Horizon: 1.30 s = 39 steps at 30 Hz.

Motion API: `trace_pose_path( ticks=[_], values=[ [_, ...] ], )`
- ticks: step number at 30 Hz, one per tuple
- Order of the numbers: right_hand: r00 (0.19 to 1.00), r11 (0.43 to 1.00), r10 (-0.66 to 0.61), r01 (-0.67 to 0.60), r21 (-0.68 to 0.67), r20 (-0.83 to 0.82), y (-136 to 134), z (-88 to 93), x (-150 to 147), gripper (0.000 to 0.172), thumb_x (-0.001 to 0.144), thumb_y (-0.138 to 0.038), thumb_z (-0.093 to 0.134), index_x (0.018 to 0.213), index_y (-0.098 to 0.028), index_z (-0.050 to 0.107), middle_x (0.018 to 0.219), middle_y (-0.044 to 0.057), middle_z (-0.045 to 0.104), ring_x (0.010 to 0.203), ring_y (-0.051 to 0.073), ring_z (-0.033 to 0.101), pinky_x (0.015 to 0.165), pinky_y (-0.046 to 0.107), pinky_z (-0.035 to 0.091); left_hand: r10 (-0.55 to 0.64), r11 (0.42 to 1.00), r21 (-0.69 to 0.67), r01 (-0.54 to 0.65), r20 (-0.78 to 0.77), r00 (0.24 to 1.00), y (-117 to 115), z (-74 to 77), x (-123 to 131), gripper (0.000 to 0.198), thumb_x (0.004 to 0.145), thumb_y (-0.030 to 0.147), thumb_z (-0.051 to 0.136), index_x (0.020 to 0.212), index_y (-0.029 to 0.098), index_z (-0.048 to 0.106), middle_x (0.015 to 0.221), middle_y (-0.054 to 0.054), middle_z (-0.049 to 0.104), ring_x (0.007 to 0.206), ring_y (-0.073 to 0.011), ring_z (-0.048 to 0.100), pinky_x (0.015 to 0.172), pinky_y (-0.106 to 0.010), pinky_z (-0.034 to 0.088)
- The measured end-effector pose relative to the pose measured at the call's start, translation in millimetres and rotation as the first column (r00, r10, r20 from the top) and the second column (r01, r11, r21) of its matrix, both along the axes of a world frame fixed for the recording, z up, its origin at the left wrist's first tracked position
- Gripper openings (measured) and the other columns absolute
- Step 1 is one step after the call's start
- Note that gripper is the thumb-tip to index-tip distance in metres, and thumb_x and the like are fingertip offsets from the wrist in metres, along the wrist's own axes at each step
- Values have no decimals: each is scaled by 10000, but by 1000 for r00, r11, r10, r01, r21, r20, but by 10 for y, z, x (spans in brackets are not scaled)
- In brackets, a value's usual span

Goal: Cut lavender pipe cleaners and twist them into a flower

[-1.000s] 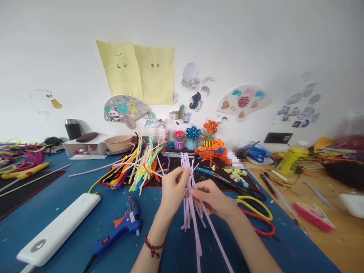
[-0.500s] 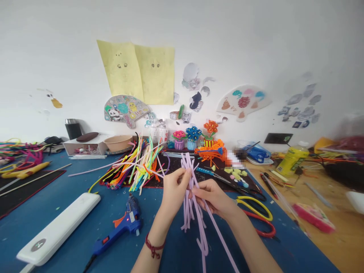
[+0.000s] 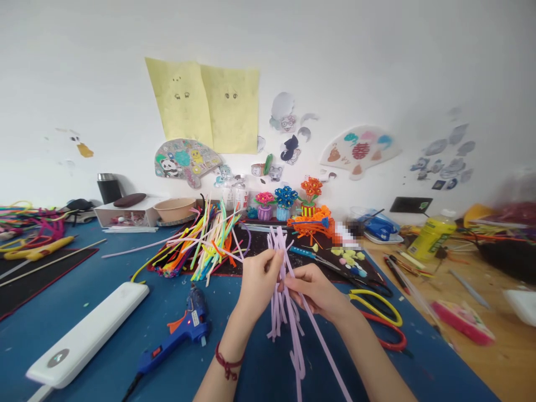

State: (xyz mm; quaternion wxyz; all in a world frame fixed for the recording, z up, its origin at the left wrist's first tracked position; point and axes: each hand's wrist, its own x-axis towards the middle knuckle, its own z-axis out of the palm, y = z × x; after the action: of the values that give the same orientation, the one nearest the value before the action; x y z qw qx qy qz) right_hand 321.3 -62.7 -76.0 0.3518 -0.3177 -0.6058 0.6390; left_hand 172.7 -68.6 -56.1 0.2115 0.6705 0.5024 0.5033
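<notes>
Between my two hands is a bundle of light purple pipe cleaners (image 3: 293,326), its upper ends sticking up and its longer ends hanging toward me. My left hand (image 3: 262,279), with a dark red cord bracelet at the wrist, is closed around the upper part of the bundle. My right hand (image 3: 316,290) pinches the pipe cleaners just below and to the right; one long strand slants down from its fingers. Part of the bundle is hidden behind my fingers.
A blue glue gun (image 3: 180,332) and a white power strip (image 3: 92,335) lie on the left. Coloured pipe cleaners (image 3: 209,240) are heaped behind. Yellow-and-red-handled scissors (image 3: 383,318) lie near my right forearm. Small pipe-cleaner flower pots (image 3: 283,204) stand by the wall; a yellow bottle (image 3: 431,237) stands right.
The whole view has shifted very slightly. Both hands keep nearly the same grip on the purple pipe cleaners.
</notes>
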Motion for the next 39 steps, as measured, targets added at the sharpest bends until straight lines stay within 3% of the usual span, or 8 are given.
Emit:
trace_pose_path(
  ticks=[16,24,32,39],
  values=[
    [999,1000,-2,1,24,34,5,-4,9,380,759,-481,663,780,-103,695,428,-52,500,271,34,329,275,162,223,-29,999,-32,29,10,1000,-6,6,-15,471,879,429,463,489,174,400,398,47,412,426,-76,363,484,-228,253],
    [999,999,-22,21,24,40,3,2,5,372,765,-488,658,691,-124,647,422,-54,503,267,35,336,271,161,221,-40,998,-37,41,23,999,-9,9,-13,475,877,449,463,495,172,411,411,43,423,428,-76,376,478,-218,266],
    [997,999,38,-40,31,68,-18,18,15,376,777,-482,660,753,-107,673,437,-50,521,277,35,360,275,154,245,-141,980,-105,166,211,967,37,-28,-38,477,841,504,508,525,171,377,477,62,308,447,-59,283,439,-216,201],
    [998,999,43,-43,9,45,-10,-20,-19,407,768,-498,669,729,-92,669,439,-42,519,277,33,369,268,147,224,-156,971,-126,205,315,936,32,-29,-37,436,830,482,539,548,162,447,444,61,399,382,-53,351,403,-198,237]
  ],
)
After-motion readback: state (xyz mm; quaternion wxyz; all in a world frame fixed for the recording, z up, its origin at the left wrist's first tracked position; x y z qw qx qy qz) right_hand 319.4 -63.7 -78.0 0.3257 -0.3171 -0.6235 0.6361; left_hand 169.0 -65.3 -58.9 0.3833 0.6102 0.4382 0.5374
